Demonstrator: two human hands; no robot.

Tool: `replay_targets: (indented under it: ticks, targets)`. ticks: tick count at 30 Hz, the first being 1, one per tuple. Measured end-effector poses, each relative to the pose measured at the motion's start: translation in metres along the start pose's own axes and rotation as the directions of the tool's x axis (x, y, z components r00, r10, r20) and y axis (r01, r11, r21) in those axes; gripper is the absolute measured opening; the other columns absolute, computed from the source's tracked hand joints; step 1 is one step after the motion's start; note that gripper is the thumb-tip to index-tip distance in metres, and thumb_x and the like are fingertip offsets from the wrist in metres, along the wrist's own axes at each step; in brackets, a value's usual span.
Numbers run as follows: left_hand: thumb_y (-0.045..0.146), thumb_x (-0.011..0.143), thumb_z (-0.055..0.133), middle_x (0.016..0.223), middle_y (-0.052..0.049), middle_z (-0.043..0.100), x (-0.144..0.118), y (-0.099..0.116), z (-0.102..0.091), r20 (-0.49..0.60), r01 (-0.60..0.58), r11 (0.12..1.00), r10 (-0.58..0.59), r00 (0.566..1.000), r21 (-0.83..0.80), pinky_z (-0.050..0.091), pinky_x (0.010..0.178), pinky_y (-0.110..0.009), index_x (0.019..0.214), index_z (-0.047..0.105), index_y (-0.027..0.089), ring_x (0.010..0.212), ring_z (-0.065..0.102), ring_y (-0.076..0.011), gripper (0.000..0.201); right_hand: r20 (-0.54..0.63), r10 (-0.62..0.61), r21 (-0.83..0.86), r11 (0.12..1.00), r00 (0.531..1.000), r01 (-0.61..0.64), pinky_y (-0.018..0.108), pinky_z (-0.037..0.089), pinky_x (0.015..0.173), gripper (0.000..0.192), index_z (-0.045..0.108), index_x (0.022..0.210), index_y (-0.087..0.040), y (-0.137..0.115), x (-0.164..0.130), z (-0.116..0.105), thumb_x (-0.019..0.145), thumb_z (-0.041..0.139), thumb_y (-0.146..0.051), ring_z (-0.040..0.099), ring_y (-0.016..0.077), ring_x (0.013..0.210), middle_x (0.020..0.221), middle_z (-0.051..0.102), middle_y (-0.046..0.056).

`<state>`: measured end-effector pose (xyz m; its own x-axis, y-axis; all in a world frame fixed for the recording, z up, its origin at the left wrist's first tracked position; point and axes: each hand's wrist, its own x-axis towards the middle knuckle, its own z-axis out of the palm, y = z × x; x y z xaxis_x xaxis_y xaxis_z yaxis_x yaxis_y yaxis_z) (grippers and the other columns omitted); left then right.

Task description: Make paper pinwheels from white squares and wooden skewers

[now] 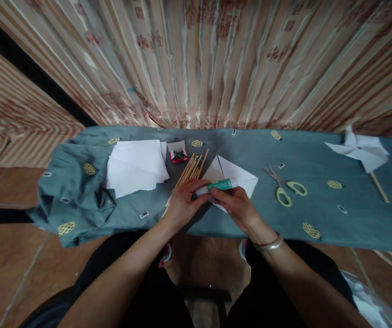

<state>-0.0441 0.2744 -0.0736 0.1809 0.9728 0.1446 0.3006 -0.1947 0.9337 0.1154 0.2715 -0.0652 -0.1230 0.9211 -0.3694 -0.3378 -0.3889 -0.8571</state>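
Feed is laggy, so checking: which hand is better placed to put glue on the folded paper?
Right, probably. The right hand grips the green body of the glue stick directly over the folded paper. The left hand holds only its white end, nearer the sticks.

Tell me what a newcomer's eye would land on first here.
Both hands meet at the table's near edge: the left hand and right hand grip a green-and-white glue stick over a folded white paper. Left of them lie wooden sticks and a paper stack; green-handled scissors and a finished white pinwheel lie to the right.
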Motion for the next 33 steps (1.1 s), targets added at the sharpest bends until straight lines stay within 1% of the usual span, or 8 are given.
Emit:
replay_targets:
  ticks: [5, 9, 18, 22, 24, 27, 30, 33]
  targets:
    - [0.039, 0.077, 0.069, 0.097, -0.007, 0.073, -0.004, -0.005, -0.028, -0.207, 0.132, 0.991, -0.126, 0.970, 0.012, 0.054, 0.079, -0.032, 0.104, 0.072, 0.017, 0.087, 0.068, -0.0208, 0.035, -0.002, -0.087, -0.149, 0.985, 0.996, 0.086, 0.025, 0.049, 0.061, 0.038, 0.073, 0.087, -0.021, -0.010, 0.000, -0.007, 0.059, 0.086, -0.042, 0.069, 0.0149, 0.075, 0.087, 0.077, 0.004]
    - [0.042, 0.080, 0.064, 0.099, -0.007, 0.074, -0.017, -0.016, -0.062, -0.305, 0.201, 0.932, -0.106, 0.947, 0.302, 0.053, 0.077, -0.033, 0.104, 0.071, 0.017, 0.081, 0.066, -0.0204, 0.035, -0.025, -0.202, -0.221, 0.956, 0.979, 0.192, 0.026, 0.049, 0.063, 0.038, 0.072, 0.091, -0.020, -0.021, -0.001, -0.022, 0.064, 0.083, -0.044, 0.069, 0.0143, 0.074, 0.089, 0.077, 0.005]
    - [0.043, 0.085, 0.057, 0.108, -0.012, 0.068, -0.039, -0.024, -0.083, -0.188, 0.098, 0.643, 0.073, 0.980, 0.760, 0.048, 0.095, -0.043, 0.111, 0.066, 0.018, 0.106, 0.059, -0.0298, 0.037, -0.018, -0.376, -0.374, 0.862, 0.926, 0.342, 0.028, 0.052, 0.064, 0.032, 0.072, 0.089, -0.022, -0.027, -0.007, -0.061, 0.070, 0.078, -0.046, 0.068, 0.0152, 0.073, 0.086, 0.076, 0.003]
    - [0.035, 0.088, 0.059, 0.108, -0.011, 0.066, -0.038, -0.005, -0.062, -0.136, -0.060, 0.636, 0.255, 0.958, 0.770, 0.049, 0.093, -0.044, 0.117, 0.064, 0.021, 0.106, 0.059, -0.0278, 0.033, 0.019, -0.476, -0.543, 0.734, 0.879, 0.409, 0.034, 0.054, 0.072, 0.023, 0.071, 0.092, -0.022, -0.023, -0.013, -0.081, 0.079, 0.069, -0.041, 0.070, 0.0183, 0.079, 0.090, 0.076, 0.004]
    - [0.028, 0.089, 0.059, 0.103, -0.009, 0.067, -0.033, 0.006, -0.037, 0.069, -0.276, 0.609, 0.341, 0.938, 0.744, 0.052, 0.087, -0.042, 0.109, 0.067, 0.021, 0.098, 0.062, -0.0260, 0.022, 0.068, -0.532, -0.710, 0.568, 0.844, 0.415, 0.037, 0.054, 0.078, 0.020, 0.071, 0.096, -0.022, -0.019, -0.017, -0.087, 0.085, 0.062, -0.036, 0.070, 0.0206, 0.083, 0.094, 0.076, 0.006]
    - [0.017, 0.087, 0.061, 0.110, -0.010, 0.067, -0.023, 0.017, 0.003, 0.402, -0.537, 0.552, 0.356, 0.844, 0.638, 0.052, 0.091, -0.042, 0.111, 0.065, 0.018, 0.107, 0.060, -0.0257, 0.024, 0.223, -0.566, -0.871, 0.250, 0.794, 0.423, 0.043, 0.053, 0.086, 0.025, 0.070, 0.104, -0.019, -0.013, -0.022, -0.091, 0.089, 0.051, -0.026, 0.068, 0.0256, 0.093, 0.099, 0.074, 0.010]
    - [0.018, 0.085, 0.065, 0.114, -0.012, 0.066, -0.012, 0.019, 0.027, 0.472, -0.563, 0.555, 0.314, 0.824, 0.613, 0.053, 0.091, -0.043, 0.113, 0.063, 0.014, 0.109, 0.059, -0.0273, 0.028, 0.393, -0.518, -0.870, 0.057, 0.760, 0.489, 0.048, 0.052, 0.093, 0.031, 0.068, 0.111, -0.017, -0.008, -0.023, -0.091, 0.092, 0.043, -0.019, 0.066, 0.0281, 0.101, 0.107, 0.073, 0.014]
    - [0.021, 0.087, 0.064, 0.108, -0.012, 0.067, -0.005, 0.013, 0.033, 0.489, -0.562, 0.581, 0.297, 0.820, 0.589, 0.054, 0.087, -0.042, 0.108, 0.064, 0.012, 0.101, 0.062, -0.0258, 0.023, 0.446, -0.494, -0.861, -0.008, 0.747, 0.508, 0.049, 0.050, 0.098, 0.032, 0.067, 0.112, -0.014, -0.006, -0.023, -0.091, 0.094, 0.040, -0.017, 0.064, 0.0282, 0.108, 0.113, 0.071, 0.016]
